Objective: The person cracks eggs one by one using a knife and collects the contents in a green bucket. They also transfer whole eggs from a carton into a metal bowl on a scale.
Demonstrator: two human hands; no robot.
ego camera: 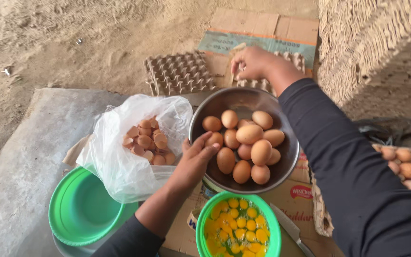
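Observation:
My left hand (pixel 196 159) rests on the near-left rim of a metal bowl (pixel 288 157), its fingertips touching a brown egg (pixel 213 139). The bowl holds several brown eggs (pixel 249 134). My right hand (pixel 253 62) reaches far across to a grey egg tray (pixel 262 83) behind the bowl, fingers curled down onto it; whether it holds anything is hidden. A green bowl (pixel 238 227) of cracked yolks stands in front of the metal bowl. Left of it, a clear plastic bag (pixel 124 166) holds broken eggshells (pixel 146 140).
An empty egg tray (pixel 179 72) lies on the sand beside flattened cardboard (pixel 262 28). A stack of empty green bowls (pixel 79 209) sits lower left on a concrete slab (pixel 24 157). A knife (pixel 291 233) lies lower right. More eggs (pixel 400 164) sit at right, near a woven wall (pixel 372 43).

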